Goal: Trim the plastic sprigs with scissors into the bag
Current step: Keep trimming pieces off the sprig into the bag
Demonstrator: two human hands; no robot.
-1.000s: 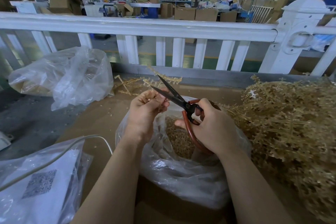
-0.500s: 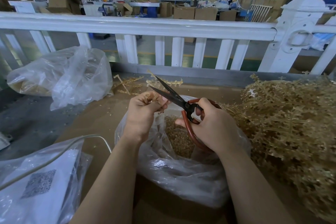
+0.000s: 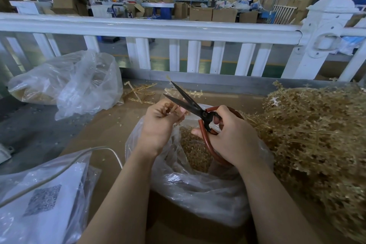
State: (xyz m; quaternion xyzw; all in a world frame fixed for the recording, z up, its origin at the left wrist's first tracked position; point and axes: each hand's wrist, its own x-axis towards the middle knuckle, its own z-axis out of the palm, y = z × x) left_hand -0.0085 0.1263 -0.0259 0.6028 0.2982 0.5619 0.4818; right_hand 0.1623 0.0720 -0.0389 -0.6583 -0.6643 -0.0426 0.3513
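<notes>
Two bare forearms, no sleeves in view. Left hand (image 3: 158, 125), right hand (image 3: 232, 136): no gloves, rings or watch.

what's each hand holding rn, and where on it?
Left hand pinches a plastic sprig in its fingers. Right hand grips the scissors by the red loop handles, blades open.

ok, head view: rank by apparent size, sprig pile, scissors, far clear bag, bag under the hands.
1. sprig pile, largest.
2-3. bag under the hands and far clear bag: look alike, and the nearer one gains from closeness, so no ranking.
4. scissors, smallest.
</notes>
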